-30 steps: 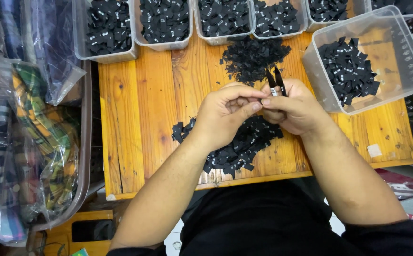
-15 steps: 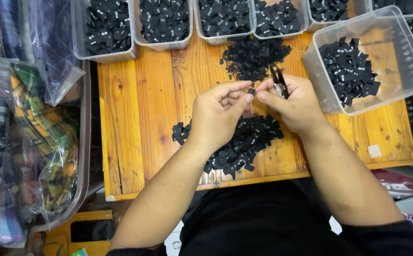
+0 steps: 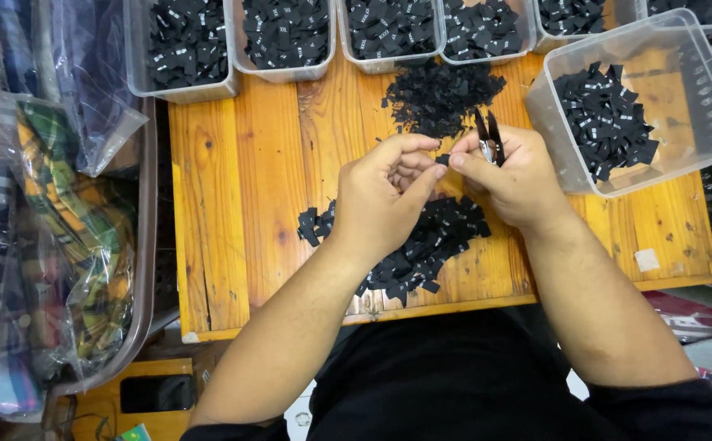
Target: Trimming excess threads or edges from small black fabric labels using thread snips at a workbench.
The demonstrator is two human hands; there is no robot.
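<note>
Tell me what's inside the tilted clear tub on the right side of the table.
The tilted clear tub holds a loose heap of small black fabric labels, some showing white print. Bare bottom shows beside them; anything beneath the heap is covered.

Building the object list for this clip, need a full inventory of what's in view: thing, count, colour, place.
wooden table: one, orange-brown, centre.
small fabric labels: many, black; a pile under the hands, a second pile farther back, more in the tubs.
row of plastic tubs: at least five, clear, along the far edge.
tilted plastic tub: one, clear, right side.
bagged fabrics: several, multicoloured, in clear plastic at left.
thread snips: one, dark, in the right hand.
single label: one, black, pinched between both hands.
left hand: fingertips on the single label.
right hand: holds the snips.
</note>
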